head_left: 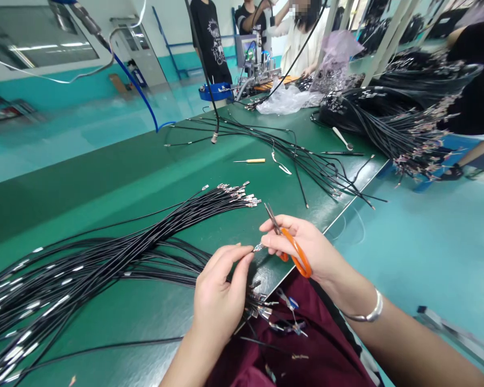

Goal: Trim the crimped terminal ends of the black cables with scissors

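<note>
Between thumb and forefinger, my left hand (221,287) pinches the end of a black cable, close to its small metal connector (258,247). My right hand (306,244) holds a pair of orange-handled scissors (296,252), their blades pointing up and away from me. The fingertips of that hand also reach the connector; whether they grip it I cannot tell. Under and beside my left hand, more cable ends with metal tips (262,309) hang over the table edge above my lap. A large bundle of black cables (145,236) with white labels lies to the left.
On the green table (116,199) lie a yellow-handled pick (255,160), a white-handled tool (342,138) and loose black cables (262,137). Thick cable coils (371,113) are piled at the right. A cable with a metal end (214,137) hangs overhead. Several people stand beyond.
</note>
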Demonstrator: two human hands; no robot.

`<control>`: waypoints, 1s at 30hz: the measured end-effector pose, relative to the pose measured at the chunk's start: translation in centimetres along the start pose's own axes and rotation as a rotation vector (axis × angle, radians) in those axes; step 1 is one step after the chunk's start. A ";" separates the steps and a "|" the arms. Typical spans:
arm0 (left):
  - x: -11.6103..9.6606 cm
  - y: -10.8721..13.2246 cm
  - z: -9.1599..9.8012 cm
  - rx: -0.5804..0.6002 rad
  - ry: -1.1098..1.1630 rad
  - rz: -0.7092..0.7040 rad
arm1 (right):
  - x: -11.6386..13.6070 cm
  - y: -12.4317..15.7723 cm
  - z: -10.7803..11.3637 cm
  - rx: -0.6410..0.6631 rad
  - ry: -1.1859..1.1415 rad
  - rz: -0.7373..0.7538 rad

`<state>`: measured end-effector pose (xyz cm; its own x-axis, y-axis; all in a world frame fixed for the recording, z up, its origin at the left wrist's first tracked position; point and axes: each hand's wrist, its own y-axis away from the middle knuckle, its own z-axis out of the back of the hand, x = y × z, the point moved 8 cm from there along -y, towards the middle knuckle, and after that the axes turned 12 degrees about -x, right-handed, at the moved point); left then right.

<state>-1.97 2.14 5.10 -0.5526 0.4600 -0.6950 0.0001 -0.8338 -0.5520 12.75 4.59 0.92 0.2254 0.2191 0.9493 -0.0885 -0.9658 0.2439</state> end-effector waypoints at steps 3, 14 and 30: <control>0.1 0.1 -0.4 0.033 0.002 -0.001 | 0.2 0.1 -0.1 0.006 -0.003 0.004; -0.1 0.4 -0.9 0.117 0.022 -0.046 | -0.8 0.2 0.4 0.006 0.049 -0.039; 0.3 2.9 -1.5 0.478 -0.049 -0.106 | -2.1 2.5 0.8 0.180 0.345 -0.035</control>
<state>-0.89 0.35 2.62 -0.5678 0.5444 -0.6175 -0.4342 -0.8353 -0.3372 12.83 1.56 -0.61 -0.1167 0.2567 0.9594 0.0924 -0.9590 0.2678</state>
